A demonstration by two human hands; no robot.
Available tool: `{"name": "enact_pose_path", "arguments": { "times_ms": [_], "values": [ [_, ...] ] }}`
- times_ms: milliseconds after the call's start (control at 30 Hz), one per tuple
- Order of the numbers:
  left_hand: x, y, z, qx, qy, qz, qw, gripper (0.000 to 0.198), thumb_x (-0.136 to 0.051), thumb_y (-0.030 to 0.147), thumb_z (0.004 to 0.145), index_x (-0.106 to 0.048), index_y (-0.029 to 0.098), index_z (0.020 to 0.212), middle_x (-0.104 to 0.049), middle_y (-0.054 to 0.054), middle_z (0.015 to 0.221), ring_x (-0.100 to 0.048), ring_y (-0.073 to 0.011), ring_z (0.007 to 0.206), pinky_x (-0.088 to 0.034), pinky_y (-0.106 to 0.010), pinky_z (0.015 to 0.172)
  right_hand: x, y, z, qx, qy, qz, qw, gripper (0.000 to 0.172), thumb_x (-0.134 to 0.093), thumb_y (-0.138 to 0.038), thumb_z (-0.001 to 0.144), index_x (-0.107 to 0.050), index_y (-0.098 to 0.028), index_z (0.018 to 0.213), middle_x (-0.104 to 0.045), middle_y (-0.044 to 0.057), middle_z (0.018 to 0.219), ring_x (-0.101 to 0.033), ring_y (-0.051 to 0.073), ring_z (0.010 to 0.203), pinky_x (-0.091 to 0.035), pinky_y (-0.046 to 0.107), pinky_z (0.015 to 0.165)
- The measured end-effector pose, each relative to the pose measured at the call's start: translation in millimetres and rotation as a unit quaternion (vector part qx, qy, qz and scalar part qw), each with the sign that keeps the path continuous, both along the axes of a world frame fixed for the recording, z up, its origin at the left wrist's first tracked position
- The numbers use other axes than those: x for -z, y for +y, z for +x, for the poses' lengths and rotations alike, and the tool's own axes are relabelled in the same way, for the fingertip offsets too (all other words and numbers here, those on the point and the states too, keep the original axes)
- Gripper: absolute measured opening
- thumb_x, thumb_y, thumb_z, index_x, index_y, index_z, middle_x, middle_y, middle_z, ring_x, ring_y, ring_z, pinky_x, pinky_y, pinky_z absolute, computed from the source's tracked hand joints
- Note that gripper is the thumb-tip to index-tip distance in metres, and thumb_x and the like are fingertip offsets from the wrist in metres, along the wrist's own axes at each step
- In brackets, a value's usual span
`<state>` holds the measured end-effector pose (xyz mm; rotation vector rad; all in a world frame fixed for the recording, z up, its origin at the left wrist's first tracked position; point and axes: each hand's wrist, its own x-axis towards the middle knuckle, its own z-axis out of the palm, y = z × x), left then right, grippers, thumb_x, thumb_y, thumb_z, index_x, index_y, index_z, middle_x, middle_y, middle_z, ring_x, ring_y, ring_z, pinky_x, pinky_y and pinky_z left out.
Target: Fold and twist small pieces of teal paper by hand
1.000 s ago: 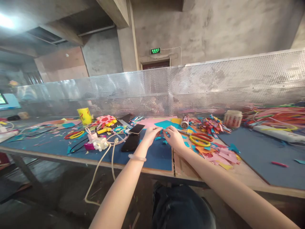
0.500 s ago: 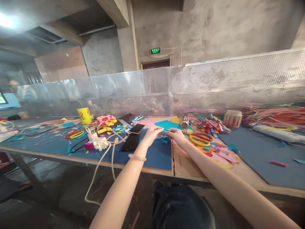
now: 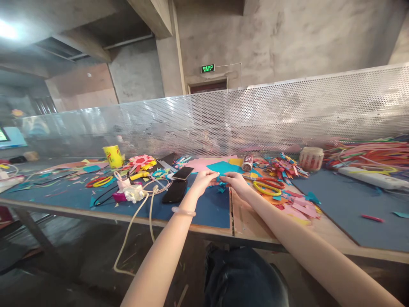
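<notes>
My left hand (image 3: 204, 181) and my right hand (image 3: 237, 182) meet above the blue mat (image 3: 211, 209). Both have their fingers pinched on a small piece of blue paper (image 3: 219, 178), mostly hidden between the fingertips. Small cut blue scraps (image 3: 221, 189) lie just under the hands. Behind them is a larger blue sheet (image 3: 220, 166) on pink paper (image 3: 194, 163). To the right of my right hand rest yellow-handled scissors (image 3: 267, 188). Two phones, one dark (image 3: 174, 191) and one with a lighter edge (image 3: 183, 173), lie left of my left hand.
A brown jar (image 3: 247, 162) leans behind the hands. Pink scraps (image 3: 302, 207), a paper-strip pile (image 3: 284, 165), a glass jar (image 3: 311, 159) and a power strip (image 3: 372, 178) are right. Left are a yellow cup (image 3: 113, 156), a paper flower (image 3: 142, 162) and a cable (image 3: 128, 236) hanging over the edge.
My fingertips have shifted very slightly around the blue paper. The camera view has moved a little; the objects on the table look the same.
</notes>
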<state>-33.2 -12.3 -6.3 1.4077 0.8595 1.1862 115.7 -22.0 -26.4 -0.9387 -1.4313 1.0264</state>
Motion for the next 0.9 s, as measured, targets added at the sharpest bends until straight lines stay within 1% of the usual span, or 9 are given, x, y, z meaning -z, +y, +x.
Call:
{"name": "enact_pose_path", "arguments": {
  "times_ms": [167,333,400,533,700,767,800,833,900],
  "values": [
    [-3.7,-4,-1,0.008,0.006,-0.001,1.000,0.023,-0.069,0.027,0.061,-0.062,0.012,0.078,-0.061,-0.007,0.077,-0.059,-0.0172,0.072,-0.051,-0.034,0.065,-2.6,-4,-3,0.000,-0.008,0.003,1.000,0.031,-0.060,-0.044,0.064,-0.057,-0.015,0.074,-0.060,0.003,0.073,-0.055,0.014,0.071,-0.042,0.024,0.057],
    [-3.8,-5,-2,-0.043,0.063,0.024,0.997,0.023,-0.068,0.029,0.060,-0.066,0.014,0.076,-0.063,-0.009,0.081,-0.058,-0.0206,0.082,-0.048,-0.028,0.059,-2.0,-2,-2,0.032,-0.051,0.046,0.997,0.034,-0.059,-0.047,0.064,-0.057,-0.014,0.071,-0.055,0.000,0.063,-0.049,0.011,0.059,-0.038,0.023,0.054],
    [-2.6,-3,-2,-0.055,0.078,0.037,0.995,0.022,-0.068,0.030,0.060,-0.066,0.014,0.075,-0.064,-0.009,0.080,-0.058,-0.0204,0.081,-0.046,-0.026,0.059,-0.7,1,-1,0.039,-0.070,0.063,0.995,0.033,-0.059,-0.046,0.065,-0.056,-0.014,0.065,-0.051,-0.002,0.056,-0.045,0.009,0.054,-0.036,0.023,0.052],
    [-1.2,-2,0,-0.042,0.072,0.024,0.996,0.022,-0.069,0.030,0.059,-0.066,0.014,0.074,-0.065,-0.008,0.076,-0.060,-0.0186,0.074,-0.045,-0.026,0.061,1.0,7,1,0.053,-0.086,0.071,0.992,0.031,-0.058,-0.044,0.065,-0.054,-0.014,0.060,-0.046,-0.004,0.051,-0.039,0.008,0.049,-0.031,0.022,0.049],
    [-0.3,-2,-2,-0.028,0.068,-0.005,0.997,0.023,-0.069,0.031,0.058,-0.065,0.015,0.074,-0.066,-0.008,0.071,-0.061,-0.0194,0.072,-0.045,-0.026,0.059,1.4,10,4,0.052,-0.144,0.088,0.984,0.031,-0.054,-0.045,0.069,-0.057,-0.014,0.066,-0.051,-0.001,0.058,-0.045,0.010,0.054,-0.036,0.024,0.052],
    [0.2,-1,-3,-0.029,0.059,-0.012,0.998,0.025,-0.070,0.032,0.058,-0.064,0.015,0.075,-0.066,-0.008,0.072,-0.062,-0.0204,0.074,-0.045,-0.026,0.056,0.4,8,4,0.121,-0.195,0.168,0.959,0.029,-0.055,-0.043,0.071,-0.058,-0.015,0.076,-0.055,0.004,0.074,-0.049,0.014,0.064,-0.040,0.028,0.059],
    [0.4,-1,-4,-0.031,0.047,-0.016,0.998,0.027,-0.070,0.032,0.057,-0.064,0.014,0.076,-0.066,-0.008,0.073,-0.062,-0.0206,0.074,-0.045,-0.026,0.055,-0.5,6,4,0.172,-0.222,0.228,0.932,0.028,-0.057,-0.041,0.070,-0.057,-0.015,0.082,-0.055,0.006,0.084,-0.050,0.016,0.070,-0.041,0.031,0.064],
    [0.5,-1,-4,-0.031,0.030,-0.019,0.999,0.027,-0.070,0.032,0.057,-0.064,0.014,0.077,-0.065,-0.009,0.074,-0.062,-0.0205,0.074,-0.045,-0.026,0.055,-1.5,3,2,0.215,-0.252,0.297,0.896,0.030,-0.058,-0.040,0.071,-0.056,-0.016,0.089,-0.054,0.009,0.094,-0.049,0.019,0.079,-0.041,0.034,0.069],
    [0.4,-1,-5,-0.026,-0.010,-0.022,0.999,0.027,-0.070,0.031,0.057,-0.064,0.013,0.077,-0.065,-0.009,0.076,-0.061,-0.0191,0.073,-0.046,-0.026,0.057,-3.7,-3,-2,0.259,-0.332,0.376,0.826,0.028,-0.058,-0.036,0.073,-0.055,-0.016,0.092,-0.052,0.011,0.099,-0.045,0.024,0.092,-0.038,0.038,0.077]
  ]
}}
